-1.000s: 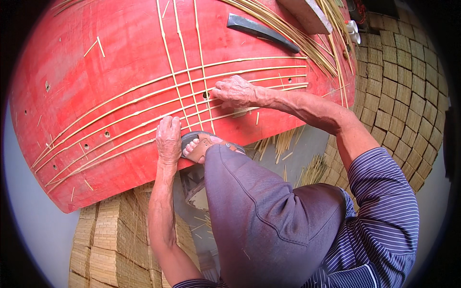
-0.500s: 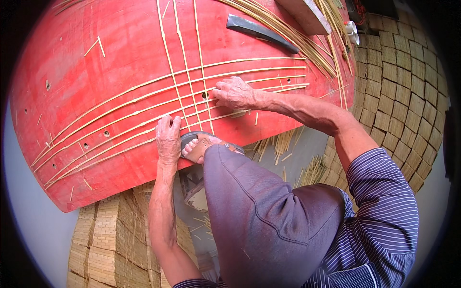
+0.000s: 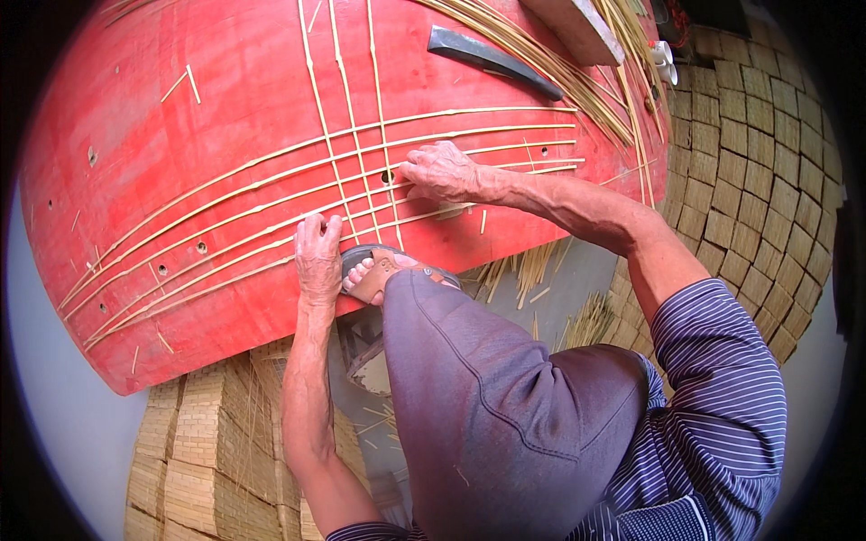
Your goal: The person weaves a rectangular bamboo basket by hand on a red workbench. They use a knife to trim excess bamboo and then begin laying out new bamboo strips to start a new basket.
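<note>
Several long, thin bamboo strips (image 3: 505, 109) run from left to right over a red board (image 3: 180, 117). Three crosswise strips (image 3: 340, 61) pass over and under them, making an open lattice near my hands. My left hand (image 3: 317, 257) is closed at the near strips, left of the crossings, its fingertips pinching a strip. Close to the right side of the crossings, my right hand (image 3: 440, 171) has curled fingers on a long strip; its fingertips are partly hidden. My sandalled foot (image 3: 374, 279) rests on the board's near edge between the hands, over the strip ends.
A dark curved blade-like tool (image 3: 492, 61) lies at the far right beside a bundle of strips (image 3: 606, 113) and a heavy block (image 3: 577, 32). Stacked woven pieces (image 3: 749, 162) cover the right side; more woven stacks (image 3: 212, 451) stand at the lower left. Strip scraps litter the floor.
</note>
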